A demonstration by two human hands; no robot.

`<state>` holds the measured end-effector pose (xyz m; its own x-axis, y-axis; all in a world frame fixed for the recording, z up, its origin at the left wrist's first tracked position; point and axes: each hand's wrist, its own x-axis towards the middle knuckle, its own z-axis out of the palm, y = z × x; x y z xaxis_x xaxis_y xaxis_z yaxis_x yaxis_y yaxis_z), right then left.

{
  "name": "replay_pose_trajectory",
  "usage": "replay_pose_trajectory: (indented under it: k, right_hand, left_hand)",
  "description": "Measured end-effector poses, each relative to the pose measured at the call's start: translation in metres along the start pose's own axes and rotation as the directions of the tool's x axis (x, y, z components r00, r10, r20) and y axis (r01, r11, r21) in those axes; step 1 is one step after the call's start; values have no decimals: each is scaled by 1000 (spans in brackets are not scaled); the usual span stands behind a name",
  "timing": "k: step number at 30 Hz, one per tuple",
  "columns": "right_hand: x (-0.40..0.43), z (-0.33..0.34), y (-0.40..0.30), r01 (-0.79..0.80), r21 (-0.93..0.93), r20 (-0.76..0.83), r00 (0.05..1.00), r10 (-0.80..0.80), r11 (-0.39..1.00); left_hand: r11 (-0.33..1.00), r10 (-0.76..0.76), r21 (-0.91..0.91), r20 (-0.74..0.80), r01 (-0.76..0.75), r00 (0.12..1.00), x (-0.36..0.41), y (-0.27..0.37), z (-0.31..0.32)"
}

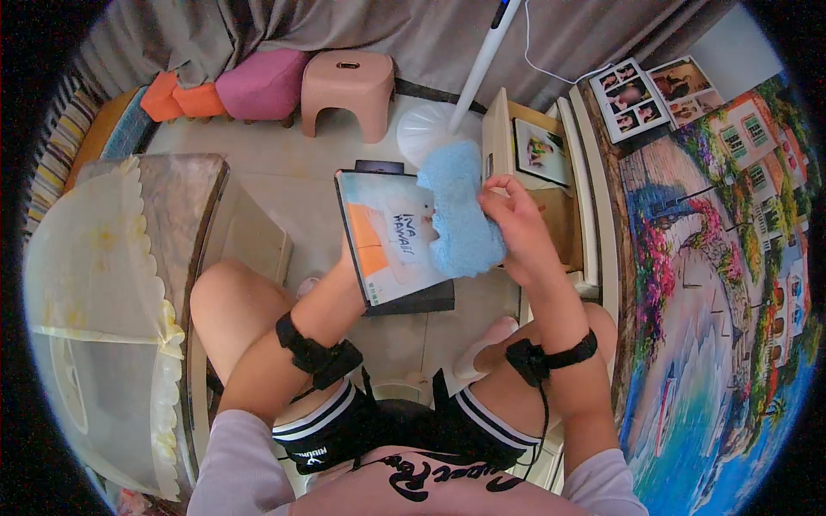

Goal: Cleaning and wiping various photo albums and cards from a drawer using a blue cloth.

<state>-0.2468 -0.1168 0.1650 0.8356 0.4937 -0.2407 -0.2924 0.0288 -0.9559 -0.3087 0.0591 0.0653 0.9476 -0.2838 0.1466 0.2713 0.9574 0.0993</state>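
A framed picture panel (387, 238), with writing and a photo on its face, is held up before me. My left hand (353, 261) supports it from behind at its left side; the fingers are hidden by the panel. A fluffy light blue cloth (461, 213) lies against the panel's right part. My right hand (513, 216) grips the right edge of the cloth, with thumb and fingers bent. Below the panel, a dark flat box-like thing (429, 297) is partly hidden.
An open cabinet (500, 138) with a framed photo (541, 153) stands at the right. A pink plastic stool (348, 84) and a white fan-like base (419, 129) stand beyond. A covered table (193, 168) is at the left, a painted tabletop cover (697, 290) at the right.
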Motion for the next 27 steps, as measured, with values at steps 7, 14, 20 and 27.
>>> replay_pose_trajectory:
  k: [7,14,20,27]
  right_hand:
    - [2,14,18,339,-447,110,939,-326,828]
    - [2,14,17,576,-725,244,728,-641,378]
    - [-5,17,10,315,-778,133,928,-348,543]
    - [6,-7,4,-16,-84,-22,1000,14,996]
  left_hand:
    - [999,21,-46,-180,-30,983,-3,-9,15]
    - [976,-38,-215,-31,31,999,0,-2,8]
    - [979,-70,-201,-140,41,988,-1,-6,24]
    - [988,-48,-144,109,63,993,0,1,-4]
